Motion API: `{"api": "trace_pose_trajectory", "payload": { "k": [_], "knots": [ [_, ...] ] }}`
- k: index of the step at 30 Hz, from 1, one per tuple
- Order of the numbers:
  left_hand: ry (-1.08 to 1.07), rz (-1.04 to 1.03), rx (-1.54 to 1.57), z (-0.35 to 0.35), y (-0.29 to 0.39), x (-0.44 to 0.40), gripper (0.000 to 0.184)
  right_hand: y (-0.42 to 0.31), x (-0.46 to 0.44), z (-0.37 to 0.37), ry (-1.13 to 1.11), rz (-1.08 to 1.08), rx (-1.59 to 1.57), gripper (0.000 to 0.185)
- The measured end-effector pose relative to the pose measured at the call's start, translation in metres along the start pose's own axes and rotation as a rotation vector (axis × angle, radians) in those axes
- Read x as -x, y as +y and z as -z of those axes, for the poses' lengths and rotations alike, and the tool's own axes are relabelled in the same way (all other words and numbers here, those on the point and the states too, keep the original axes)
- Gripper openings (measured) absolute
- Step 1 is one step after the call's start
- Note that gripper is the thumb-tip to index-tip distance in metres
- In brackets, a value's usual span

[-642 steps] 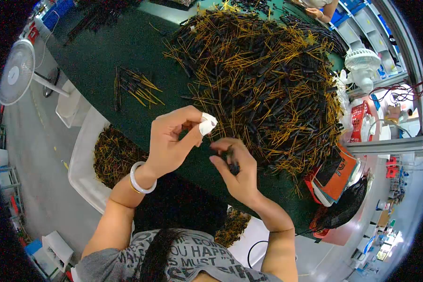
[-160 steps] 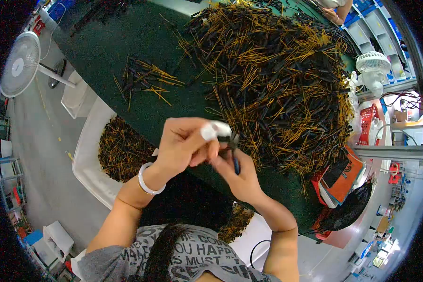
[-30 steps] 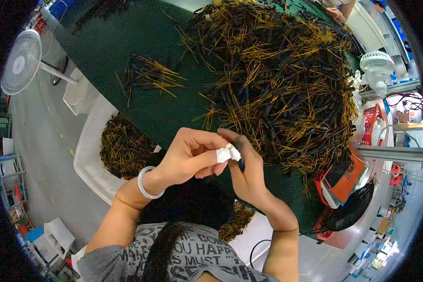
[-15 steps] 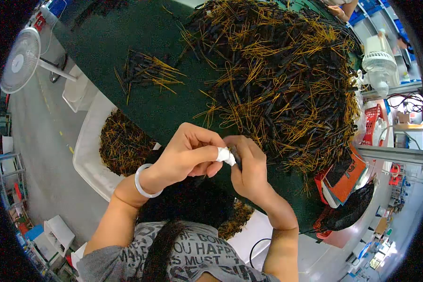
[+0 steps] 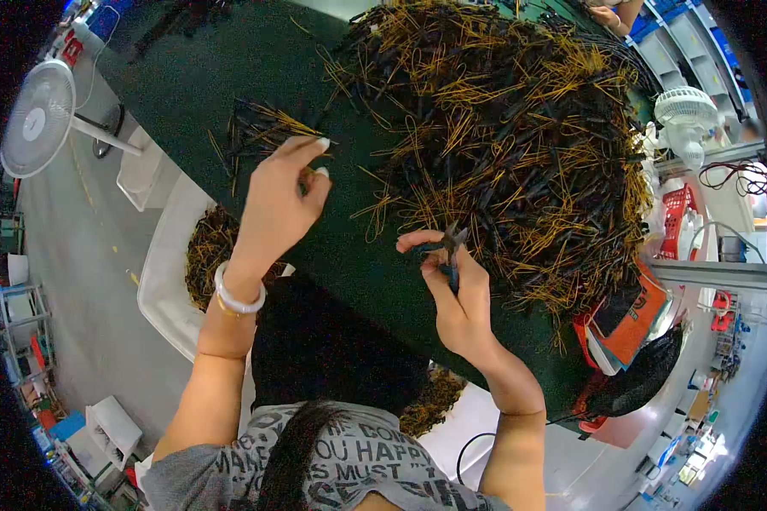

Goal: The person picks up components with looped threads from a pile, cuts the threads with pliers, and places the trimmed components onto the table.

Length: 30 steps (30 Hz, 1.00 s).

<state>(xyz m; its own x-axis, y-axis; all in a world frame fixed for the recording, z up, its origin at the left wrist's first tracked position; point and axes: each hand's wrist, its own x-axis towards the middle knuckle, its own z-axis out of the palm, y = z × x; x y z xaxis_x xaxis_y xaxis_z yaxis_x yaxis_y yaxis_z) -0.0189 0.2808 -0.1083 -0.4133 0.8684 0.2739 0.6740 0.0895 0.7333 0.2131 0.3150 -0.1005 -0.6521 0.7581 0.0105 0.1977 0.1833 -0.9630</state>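
Grey T-shirt w/ black print (image 5: 362, 464) on the wearer reads "YOU HAPPY" & "MUST" in caps; other words partly lost under a dark hair strand (image 5: 288, 464), bottom line cut off. Orange-&-black booklet (image 5: 629, 328) at R has a dark mark, too small to read. L hand (image 5: 277, 204), white wrap on thumb & index tips: those two tips spread apart, other fingers mostly hidden. It's right by the small group of black pieces w/ yellow wires (image 5: 268, 123), covering pt. of it, on the dark green tabletop (image 5: 349, 200); can't tell if it touches. R hand (image 5: 464, 311) grips a metal-tipped hand tool w/ blue handle (image 5: 454, 245), tips pointing up, exact type unclear, near the big heap of black pieces w/ yellow wire loops (image 5: 511, 145). Heap's tangled, indiv. pcs hard to separate. Co-worker's hand (image 5: 603, 17) at top R, body cut off by frame.
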Motion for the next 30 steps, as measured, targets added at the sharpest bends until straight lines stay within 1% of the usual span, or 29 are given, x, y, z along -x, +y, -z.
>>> {"api": "trace_pose_trajectory", "payload": {
  "k": [2, 3, 5, 6, 7, 9, 10, 12, 13, 15, 16, 17, 18, 19, 20, 22, 23, 25, 26, 28, 30],
  "knots": [
    [-0.076, -0.031, -0.050, -0.017, -0.010, -0.011, 0.028, -0.001, 0.000, 0.000, -0.011, 0.003, 0.013, 0.029],
    [-0.109, -0.073, -0.164, -0.032, -0.021, -0.017, 0.029, -0.002, 0.000, -0.001, -0.009, -0.005, 0.010, 0.029],
    [-0.142, -0.176, -0.170, -0.057, -0.031, -0.028, 0.027, -0.002, 0.001, -0.001, -0.010, -0.010, 0.014, 0.029],
    [-0.210, -0.160, -0.232, -0.066, -0.033, -0.032, 0.022, -0.001, 0.000, -0.002, -0.013, 0.006, 0.017, 0.028],
    [-0.203, -0.161, -0.229, -0.070, -0.034, -0.037, 0.022, 0.000, 0.000, -0.001, -0.015, 0.022, 0.019, 0.027],
    [-0.164, -0.316, -0.297, -0.076, -0.036, -0.043, 0.020, 0.001, 0.001, 0.001, -0.022, 0.014, 0.033, 0.027],
    [-0.164, -0.320, -0.296, -0.073, -0.029, -0.045, 0.020, 0.001, 0.001, 0.002, -0.025, 0.000, 0.040, 0.026],
    [-0.150, -0.239, -0.074, -0.062, -0.016, -0.048, 0.022, -0.002, 0.000, 0.002, 0.002, 0.004, 0.030, 0.025],
    [-0.157, -0.242, -0.076, -0.060, -0.013, -0.048, 0.022, -0.003, 0.000, 0.001, 0.027, 0.007, 0.018, 0.024],
    [-0.094, -0.239, 0.058, -0.057, -0.010, -0.047, 0.018, 0.002, -0.002, 0.000, 0.049, 0.033, 0.005, 0.023],
    [-0.096, -0.242, 0.057, -0.060, -0.012, -0.045, 0.018, 0.004, -0.002, -0.001, 0.065, 0.063, -0.002, 0.022],
    [-0.100, -0.279, -0.033, -0.066, -0.017, -0.044, 0.023, 0.004, -0.002, -0.001, 0.066, 0.065, 0.000, 0.022],
    [-0.100, -0.316, -0.121, -0.073, -0.023, -0.042, 0.027, 0.003, -0.001, -0.001, 0.046, 0.034, -0.012, 0.021],
    [-0.067, -0.354, -0.207, -0.079, -0.026, -0.039, 0.028, 0.003, -0.001, 0.000, 0.025, 0.002, -0.022, 0.021],
    [-0.061, -0.354, -0.205, -0.082, -0.029, -0.039, 0.028, 0.001, 0.000, 0.001, 0.023, 0.005, -0.018, 0.021],
    [-0.214, -0.246, -0.222, -0.086, -0.031, -0.043, 0.024, -0.003, 0.001, 0.003, -0.025, -0.081, -0.009, 0.021],
    [-0.212, -0.250, -0.221, -0.084, -0.029, -0.044, 0.024, -0.004, 0.000, 0.004, -0.022, -0.078, -0.006, 0.021],
    [-0.124, -0.199, -0.106, -0.077, -0.023, -0.040, 0.018, -0.004, 0.000, 0.005, -0.016, -0.073, 0.012, 0.020],
    [-0.128, -0.200, -0.108, -0.070, -0.015, -0.038, 0.018, -0.003, -0.001, 0.004, -0.013, -0.075, 0.009, 0.020],
    [-0.175, -0.030, 0.085, -0.056, -0.001, -0.037, 0.014, 0.002, -0.003, 0.002, 0.037, 0.002, -0.017, 0.016],
    [-0.149, -0.017, 0.131, -0.056, -0.005, -0.034, 0.014, 0.000, -0.003, 0.002, 0.045, -0.003, -0.030, 0.016]
  ]
}}
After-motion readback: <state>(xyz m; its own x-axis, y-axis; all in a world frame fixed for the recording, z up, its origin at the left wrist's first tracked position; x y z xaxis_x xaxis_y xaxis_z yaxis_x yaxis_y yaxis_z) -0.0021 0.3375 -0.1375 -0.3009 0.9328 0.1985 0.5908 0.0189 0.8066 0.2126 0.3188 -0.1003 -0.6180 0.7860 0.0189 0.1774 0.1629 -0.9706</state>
